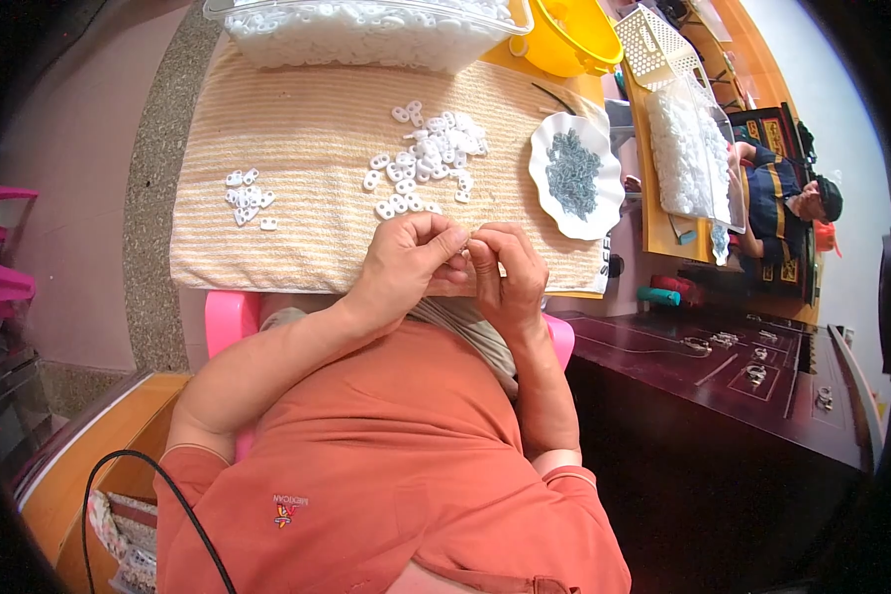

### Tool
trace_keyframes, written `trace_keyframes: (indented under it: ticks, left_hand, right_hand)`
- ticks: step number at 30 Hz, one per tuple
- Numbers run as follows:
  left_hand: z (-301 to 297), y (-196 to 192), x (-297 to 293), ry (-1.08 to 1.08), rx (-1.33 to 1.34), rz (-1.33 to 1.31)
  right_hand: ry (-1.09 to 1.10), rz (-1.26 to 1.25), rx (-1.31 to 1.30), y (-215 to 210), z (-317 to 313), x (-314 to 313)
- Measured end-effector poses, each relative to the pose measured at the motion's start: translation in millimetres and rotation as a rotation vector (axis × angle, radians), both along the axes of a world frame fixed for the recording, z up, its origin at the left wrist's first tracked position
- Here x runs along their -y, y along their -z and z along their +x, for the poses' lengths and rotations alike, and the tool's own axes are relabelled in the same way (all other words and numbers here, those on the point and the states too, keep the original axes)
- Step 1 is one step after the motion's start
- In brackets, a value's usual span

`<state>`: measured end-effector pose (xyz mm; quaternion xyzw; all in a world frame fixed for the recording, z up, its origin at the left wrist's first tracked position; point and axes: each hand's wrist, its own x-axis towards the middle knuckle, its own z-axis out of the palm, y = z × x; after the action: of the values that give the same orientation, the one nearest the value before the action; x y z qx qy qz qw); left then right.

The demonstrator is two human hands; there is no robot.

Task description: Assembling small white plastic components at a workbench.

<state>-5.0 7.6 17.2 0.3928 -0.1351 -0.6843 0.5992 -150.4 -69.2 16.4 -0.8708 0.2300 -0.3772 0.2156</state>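
My left hand (406, 259) and my right hand (510, 277) meet over the near edge of the striped towel (297, 243), fingertips pinched close together. Whatever sits between them is too small and hidden to name. Just beyond my fingers lies a loose heap of small white plastic pieces with two holes (441, 144), some touching, some apart. A smaller group of similar white pieces (248, 198) rests to the left. Right of the heap, a white scalloped plate (581, 231) holds many small grey metal-looking parts (572, 173).
At the far edge stands a clear plastic bin (518, 25) full of white pieces, beside a yellow basin (569, 49). A second table to the right carries another clear box of white pieces (688, 153), where another person (777, 203) sits. A dark panelled surface (683, 381) lies near right.
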Motion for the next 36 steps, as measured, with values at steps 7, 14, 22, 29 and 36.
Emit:
trace_keyframes:
  ticks: [7,14,22,29,36]
  left_hand:
    - [-1,7,2,-0.055,0.221,-0.104]
    - [1,6,2,-0.051,0.214,-0.055]
    - [-1,8,3,-0.049,0.197,-0.045]
    - [0,11,4,-0.026,0.19,-0.025]
    - [-2,8,4,-0.019,0.204,-0.134]
  right_hand:
    - [-0.008,0.19,0.02,1,-1,-3]
    - [0.09,0.204,0.058,-2,-1,-1]
    - [0.242,0.079,-0.251,3,-10,34]
    - [0.15,0.125,-0.205,-3,-7,29]
    - [-0.077,0.452,0.064,1,-8,9]
